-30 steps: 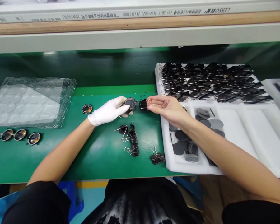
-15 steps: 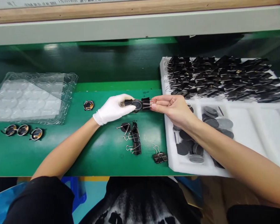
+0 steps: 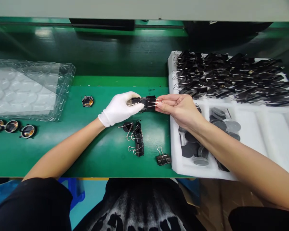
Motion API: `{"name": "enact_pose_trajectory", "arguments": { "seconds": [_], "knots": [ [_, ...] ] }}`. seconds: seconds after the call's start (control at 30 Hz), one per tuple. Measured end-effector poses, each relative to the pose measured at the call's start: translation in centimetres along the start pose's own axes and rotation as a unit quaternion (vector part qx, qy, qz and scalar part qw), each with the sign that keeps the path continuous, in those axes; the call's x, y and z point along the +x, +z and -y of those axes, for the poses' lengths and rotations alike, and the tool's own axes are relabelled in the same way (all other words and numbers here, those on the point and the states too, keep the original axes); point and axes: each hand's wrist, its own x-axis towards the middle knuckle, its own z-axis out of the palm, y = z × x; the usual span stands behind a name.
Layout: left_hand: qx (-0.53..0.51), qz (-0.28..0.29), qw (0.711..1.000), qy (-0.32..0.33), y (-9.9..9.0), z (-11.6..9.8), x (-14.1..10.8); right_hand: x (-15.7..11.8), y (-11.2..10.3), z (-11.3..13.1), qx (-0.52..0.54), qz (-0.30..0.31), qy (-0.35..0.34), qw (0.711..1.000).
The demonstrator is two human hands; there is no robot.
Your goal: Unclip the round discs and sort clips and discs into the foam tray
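Observation:
My left hand point(image 3: 121, 107), in a white glove, is closed around a round dark watch piece point(image 3: 143, 103) with a black binder clip on its left side. My bare right hand point(image 3: 177, 106) pinches the wire handles of another black binder clip point(image 3: 151, 102), which sits against the right side of the piece. Just below on the green table point(image 3: 98, 154) are a row of binder clips point(image 3: 139, 141) and a dark disc point(image 3: 128, 127) partly under wire handles. One more clip point(image 3: 163, 158) lies near the tray.
A white foam tray point(image 3: 174, 144) at right holds dark discs point(image 3: 218, 123); behind them stand rows of clipped pieces point(image 3: 231, 75). Clear plastic trays point(image 3: 31, 89) lie at left. Round watch pieces point(image 3: 87, 101) rest near them, several in all. A pale ledge point(image 3: 144, 9) crosses the top.
The clip in my right hand now sits closer against the watch piece, and the piece appears tilted. The camera view has shifted, so the ledge shows higher up.

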Motion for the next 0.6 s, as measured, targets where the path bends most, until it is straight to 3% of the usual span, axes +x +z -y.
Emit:
{"name": "enact_pose_trajectory", "arguments": {
  "seconds": [0.17, 0.37, 0.5, 0.6],
  "knots": [
    [-0.01, 0.001, 1.0, 0.004, -0.2, -0.4, 0.0, -0.1, -0.2, 0.3, -0.019, 0.007, -0.001, 1.0],
    [0.015, -0.025, 1.0, 0.012, -1.4, -2.1, -0.6, -0.4, -0.5, 1.6, -0.071, 0.065, -0.04, 0.995],
    [0.03, -0.02, 0.999, 0.041, -1.8, -3.9, -1.4, -1.7, -0.4, 3.5, -0.115, 0.158, -0.063, 0.979],
    [-0.024, 0.028, 0.999, 0.002, -2.2, -4.9, -2.6, -3.3, -1.1, 5.0, -0.112, 0.28, -0.091, 0.949]
  ]
}}
